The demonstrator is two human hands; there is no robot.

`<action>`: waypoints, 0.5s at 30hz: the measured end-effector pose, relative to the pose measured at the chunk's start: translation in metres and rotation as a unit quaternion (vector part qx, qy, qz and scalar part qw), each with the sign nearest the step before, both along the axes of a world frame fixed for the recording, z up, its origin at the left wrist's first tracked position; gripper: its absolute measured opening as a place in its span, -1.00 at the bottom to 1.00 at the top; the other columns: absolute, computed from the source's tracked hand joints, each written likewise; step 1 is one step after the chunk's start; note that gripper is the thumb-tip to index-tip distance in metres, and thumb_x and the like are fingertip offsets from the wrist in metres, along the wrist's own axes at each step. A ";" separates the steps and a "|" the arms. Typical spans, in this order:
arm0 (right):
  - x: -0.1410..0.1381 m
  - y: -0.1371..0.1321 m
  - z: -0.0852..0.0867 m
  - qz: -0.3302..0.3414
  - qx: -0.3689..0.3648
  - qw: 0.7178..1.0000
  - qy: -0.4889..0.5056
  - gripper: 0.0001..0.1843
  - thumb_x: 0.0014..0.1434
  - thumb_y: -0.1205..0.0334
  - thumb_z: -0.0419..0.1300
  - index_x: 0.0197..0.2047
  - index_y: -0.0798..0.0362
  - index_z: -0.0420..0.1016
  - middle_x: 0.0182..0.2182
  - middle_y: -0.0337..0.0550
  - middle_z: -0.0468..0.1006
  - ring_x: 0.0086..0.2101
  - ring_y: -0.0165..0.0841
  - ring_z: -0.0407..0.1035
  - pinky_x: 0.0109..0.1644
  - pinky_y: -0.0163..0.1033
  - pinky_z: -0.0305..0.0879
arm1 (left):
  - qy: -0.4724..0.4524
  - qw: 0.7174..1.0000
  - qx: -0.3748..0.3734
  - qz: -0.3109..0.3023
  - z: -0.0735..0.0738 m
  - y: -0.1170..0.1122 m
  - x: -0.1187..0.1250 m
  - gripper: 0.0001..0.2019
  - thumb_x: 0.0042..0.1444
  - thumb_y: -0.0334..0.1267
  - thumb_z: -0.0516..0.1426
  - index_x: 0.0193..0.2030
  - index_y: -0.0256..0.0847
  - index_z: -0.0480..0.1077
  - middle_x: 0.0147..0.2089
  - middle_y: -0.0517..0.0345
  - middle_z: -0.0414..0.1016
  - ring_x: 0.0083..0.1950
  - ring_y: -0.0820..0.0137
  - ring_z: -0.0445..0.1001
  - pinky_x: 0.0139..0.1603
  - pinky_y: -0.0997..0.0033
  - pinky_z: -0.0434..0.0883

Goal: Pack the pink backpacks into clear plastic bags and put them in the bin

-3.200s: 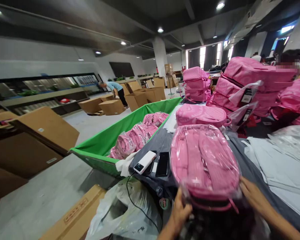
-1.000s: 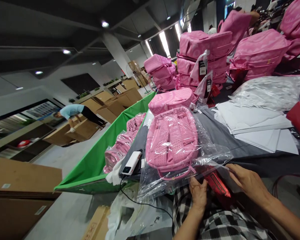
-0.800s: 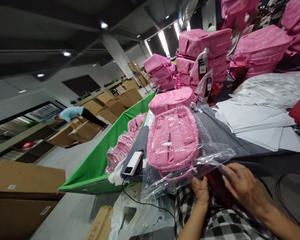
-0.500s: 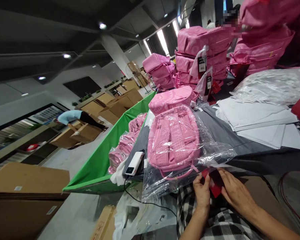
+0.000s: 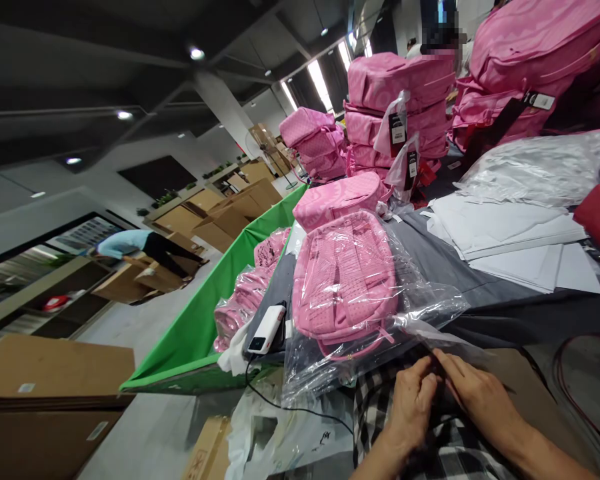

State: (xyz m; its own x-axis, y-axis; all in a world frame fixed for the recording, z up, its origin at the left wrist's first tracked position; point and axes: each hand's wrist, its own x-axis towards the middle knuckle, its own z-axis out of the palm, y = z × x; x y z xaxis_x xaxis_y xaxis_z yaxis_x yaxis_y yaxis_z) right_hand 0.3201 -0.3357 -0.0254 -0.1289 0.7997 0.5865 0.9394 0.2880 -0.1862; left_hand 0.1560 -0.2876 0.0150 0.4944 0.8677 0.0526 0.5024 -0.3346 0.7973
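Note:
At the table's near edge, above the lap, my left hand (image 5: 413,400) is closed, its fingertips pinched on a dark flat piece (image 5: 423,349). My right hand (image 5: 480,393) meets it from the right, fingers fairly straight and tips pressed to the same piece; its thumb is mostly hidden. Most of the piece is covered by the fingers. Just beyond the hands lies a pink backpack (image 5: 347,280), straps up, inside a clear plastic bag (image 5: 430,303). The open part of that bag spreads toward my hands. A second pink backpack (image 5: 337,200) lies behind it.
A green-sided bin (image 5: 205,320) on the left holds several bagged pink items. A white power bank (image 5: 267,330) with a cable lies at the table edge. White sheets (image 5: 510,230), clear bags (image 5: 535,170) and stacked pink backpacks (image 5: 400,87) occupy the table. A person (image 5: 150,247) bends over cartons.
The red piece that showed between my hands is out of sight; a dark piece shows there now. My left hand has moved right, closer to my right hand. The view has shifted slightly.

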 end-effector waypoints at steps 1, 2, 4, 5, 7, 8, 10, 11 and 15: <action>0.002 0.001 -0.002 0.003 0.000 1.000 -0.004 -0.37 0.17 0.53 -0.06 0.28 0.09 0.36 -0.12 -0.04 0.67 -0.29 -0.34 0.61 -0.30 -0.34 0.54 | 0.002 0.999 0.051 0.005 0.001 0.005 -0.002 -0.67 0.36 -0.27 0.00 0.11 -0.16 0.53 -0.10 0.03 0.66 -0.13 0.28 0.59 -0.05 0.34 0.54; 0.003 0.001 -0.002 0.009 0.001 1.000 -0.010 -0.35 0.12 0.58 -0.08 0.25 0.10 0.38 -0.14 -0.05 0.68 -0.31 -0.35 0.60 -0.32 -0.35 0.53 | 0.022 0.989 0.143 -0.012 0.003 0.011 -0.005 -0.67 0.36 -0.29 0.02 0.16 -0.16 0.49 -0.04 -0.01 0.65 -0.07 0.25 0.59 -0.01 0.29 0.53; 0.003 -0.003 0.004 0.021 0.022 0.999 -0.021 -0.37 0.10 0.61 -0.10 0.16 0.11 0.45 -0.16 -0.04 0.68 -0.33 -0.34 0.60 -0.33 -0.35 0.53 | 0.088 0.936 0.333 -0.076 0.009 0.026 -0.008 -0.68 0.37 -0.28 0.06 0.21 -0.15 0.45 0.06 -0.06 0.61 0.07 0.19 0.55 0.07 0.21 0.50; 0.004 -0.006 0.009 0.030 0.032 0.999 -0.020 -0.44 0.14 0.59 -0.10 0.11 0.10 0.49 -0.17 -0.03 0.69 -0.33 -0.34 0.60 -0.33 -0.35 0.52 | 0.122 0.900 0.397 -0.130 0.012 0.034 -0.009 -0.70 0.37 -0.26 0.09 0.19 -0.14 0.45 0.06 -0.05 0.60 0.10 0.18 0.54 0.09 0.19 0.48; 0.010 -0.011 0.019 0.052 0.038 0.998 0.004 -0.58 0.29 0.48 -0.07 0.04 0.07 0.53 -0.18 -0.05 0.69 -0.30 -0.35 0.61 -0.27 -0.36 0.53 | 0.175 0.839 0.452 -0.246 0.021 0.049 -0.010 -0.77 0.37 -0.24 0.12 0.11 -0.15 0.46 0.00 0.04 0.62 0.09 0.22 0.53 0.13 0.19 0.44; 0.016 -0.013 0.023 0.055 0.035 0.998 0.025 -0.63 0.35 0.41 -0.04 0.05 0.05 0.53 -0.15 -0.06 0.69 -0.25 -0.35 0.61 -0.20 -0.36 0.53 | 0.193 0.820 0.460 -0.282 0.026 0.055 -0.010 -0.81 0.37 -0.25 0.13 0.06 -0.18 0.46 -0.04 0.08 0.62 0.06 0.26 0.53 0.16 0.20 0.42; 0.032 -0.011 0.026 0.037 0.019 0.997 0.064 -0.66 0.38 0.27 0.05 0.14 0.00 0.50 -0.01 -0.06 0.66 -0.09 -0.30 0.59 -0.01 -0.27 0.53 | 0.214 0.799 0.468 -0.312 0.032 0.064 -0.009 -0.86 0.38 -0.29 0.12 -0.01 -0.22 0.46 -0.10 0.11 0.61 0.02 0.32 0.53 0.19 0.25 0.39; 0.041 -0.008 0.024 0.024 0.008 0.997 0.076 -0.61 0.35 0.21 0.09 0.20 -0.02 0.48 0.07 -0.04 0.62 0.01 -0.25 0.55 0.07 -0.19 0.52 | 0.219 0.792 0.471 -0.322 0.034 0.067 -0.009 -0.87 0.38 -0.31 0.12 -0.02 -0.24 0.46 -0.10 0.10 0.60 0.02 0.34 0.53 0.19 0.28 0.38; 0.059 0.012 0.002 0.026 -0.077 0.988 0.133 -0.49 0.26 0.10 0.16 0.25 0.01 0.45 0.09 0.02 0.61 0.07 -0.15 0.52 0.07 -0.05 0.55 | 0.218 0.765 0.485 -0.362 0.030 0.071 -0.010 -0.89 0.38 -0.32 0.13 -0.07 -0.25 0.48 -0.18 0.14 0.59 0.03 0.33 0.54 0.23 0.22 0.35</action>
State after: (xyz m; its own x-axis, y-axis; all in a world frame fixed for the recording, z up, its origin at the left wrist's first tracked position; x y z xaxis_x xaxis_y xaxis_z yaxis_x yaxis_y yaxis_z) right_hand 0.3792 -0.3240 -0.0237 -0.0311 0.8783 0.4771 0.8361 0.2844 -0.4690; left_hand 0.1457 -0.2165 0.0454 0.9815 0.0141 0.1907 0.0519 -0.9795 -0.1948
